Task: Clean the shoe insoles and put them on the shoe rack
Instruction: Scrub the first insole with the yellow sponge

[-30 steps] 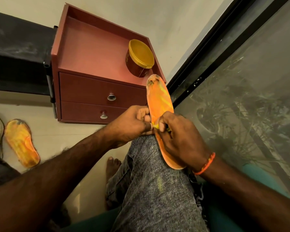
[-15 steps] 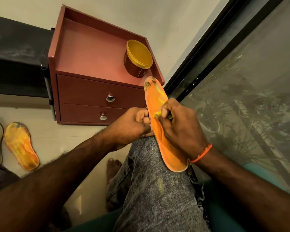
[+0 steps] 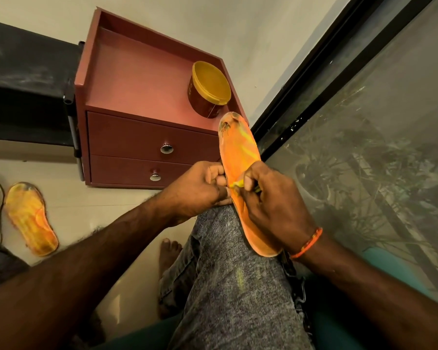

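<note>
The right hand [image 3: 271, 205] curls its fingers round a small yellow-green tool [image 3: 238, 184], too hidden to name, and presses its tip against the middle of the orange insole [image 3: 240, 157]. The left hand [image 3: 195, 189] pinches the insole's left edge at the same height, knuckles bent, thumb tucked under. The insole rests on the person's knee [image 3: 228, 261], clad in mottled grey denim, with its heel end low beside the right wrist and its toe end raised toward the cabinet [image 3: 142, 102]. The insole is flat, long and rounded, orange with yellow streaks and dark grime at the toe. An orange band [image 3: 307, 243] circles the right wrist.

On the reddish-brown cabinet's rimmed top stands a round tub [image 3: 209, 90] with a yellow lid; below are two drawers with shiny metal knobs. A second insole [image 3: 31, 218], yellow-orange and worn, lies flat on the pale floor well to the left. A dark-framed glass pane [image 3: 364, 160] runs along the right.
</note>
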